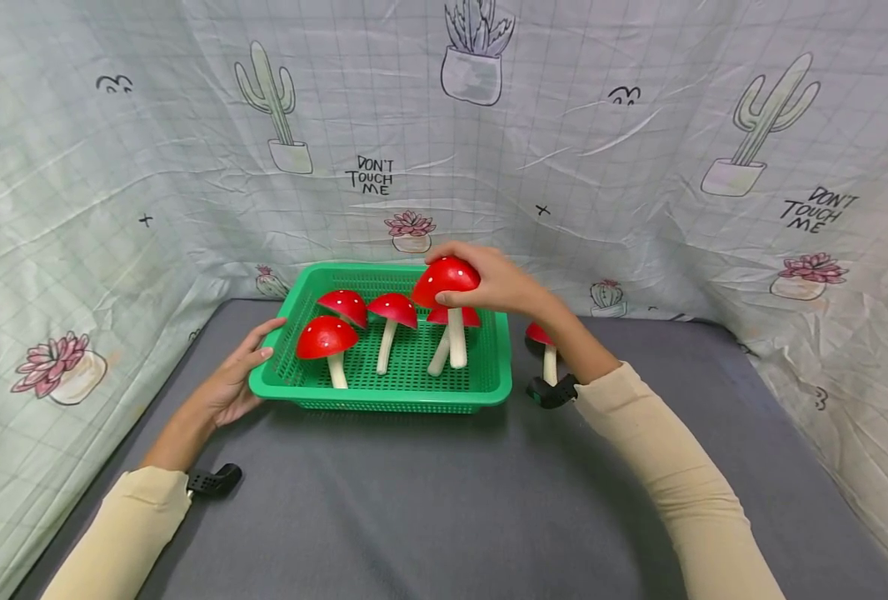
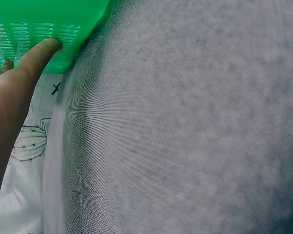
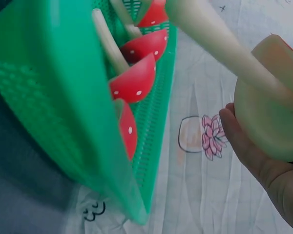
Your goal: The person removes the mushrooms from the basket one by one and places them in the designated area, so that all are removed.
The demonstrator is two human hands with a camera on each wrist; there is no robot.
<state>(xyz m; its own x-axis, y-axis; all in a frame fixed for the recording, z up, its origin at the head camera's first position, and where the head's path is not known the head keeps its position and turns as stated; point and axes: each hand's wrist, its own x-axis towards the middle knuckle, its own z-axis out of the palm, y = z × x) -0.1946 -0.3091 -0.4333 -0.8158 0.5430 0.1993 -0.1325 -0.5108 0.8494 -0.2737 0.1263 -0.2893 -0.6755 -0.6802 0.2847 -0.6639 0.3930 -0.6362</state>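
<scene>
My right hand point(image 1: 489, 279) grips the red, white-dotted cap of a toy mushroom point(image 1: 447, 283) above the right part of a green plastic basket point(image 1: 384, 406). Its pale stem points down, and its cream underside shows in the right wrist view point(image 3: 263, 117). Several similar mushrooms lie in the basket, among them a front-left one point(image 1: 327, 337) and a middle one point(image 1: 393, 310). Another mushroom point(image 1: 438, 360) there is partly hidden behind the held one. At the basket's left end, my left hand point(image 1: 237, 379) rests with extended fingers against the outer wall, also visible in the left wrist view point(image 2: 24, 80).
One more red-capped mushroom point(image 1: 550, 362) is on the grey table point(image 1: 384, 508) right of the basket, partly covered by my right forearm and the black wrist device point(image 1: 552, 392). A pale cloth point(image 1: 564, 183) printed with cacti hangs around the back and sides.
</scene>
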